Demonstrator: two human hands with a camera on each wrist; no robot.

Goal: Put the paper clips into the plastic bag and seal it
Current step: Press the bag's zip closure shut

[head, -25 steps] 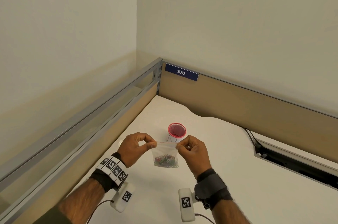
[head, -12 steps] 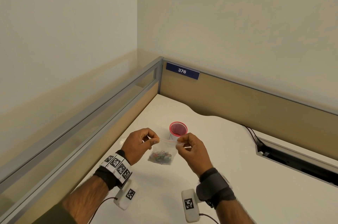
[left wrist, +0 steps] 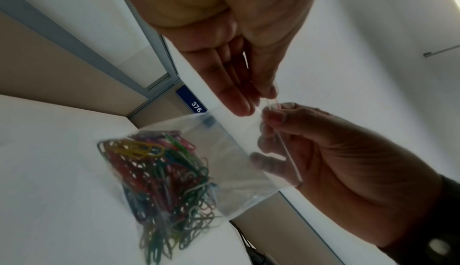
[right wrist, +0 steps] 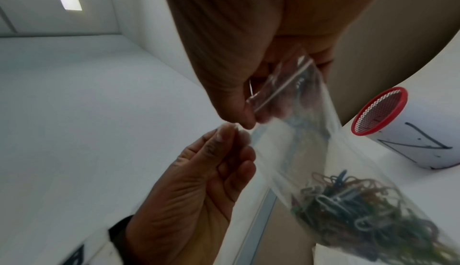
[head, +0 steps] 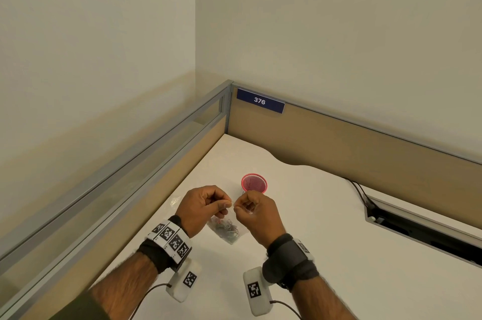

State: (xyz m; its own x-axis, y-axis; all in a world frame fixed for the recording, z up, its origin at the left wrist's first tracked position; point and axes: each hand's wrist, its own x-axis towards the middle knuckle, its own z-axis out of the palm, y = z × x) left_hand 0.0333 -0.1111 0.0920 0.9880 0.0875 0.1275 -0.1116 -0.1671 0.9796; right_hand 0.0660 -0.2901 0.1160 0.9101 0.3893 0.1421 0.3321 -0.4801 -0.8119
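A small clear plastic bag [head: 227, 231] hangs just above the white desk [head: 326, 228], with several coloured paper clips [left wrist: 161, 172] heaped in its bottom. My left hand [head: 227, 203] pinches the bag's zip strip [left wrist: 286, 147] between thumb and fingers. My right hand [head: 238, 207] pinches the same strip right beside it, so the two sets of fingertips almost touch. In the right wrist view the bag's far top corner [right wrist: 281, 88] sits bunched inside my right hand's curled fingers, and the clips [right wrist: 361, 204] lie lower right. Whether the strip is pressed closed along its whole length cannot be told.
A red-rimmed mesh cup [head: 254, 183] stands on the desk just beyond my hands. Partition walls [head: 339, 142] close off the desk at the back and left. A cable slot [head: 422, 231] with black wires lies to the right.
My hands have slid together along the bag's top edge, from its two corners to almost touching. The bag has sunk lower and tilted.
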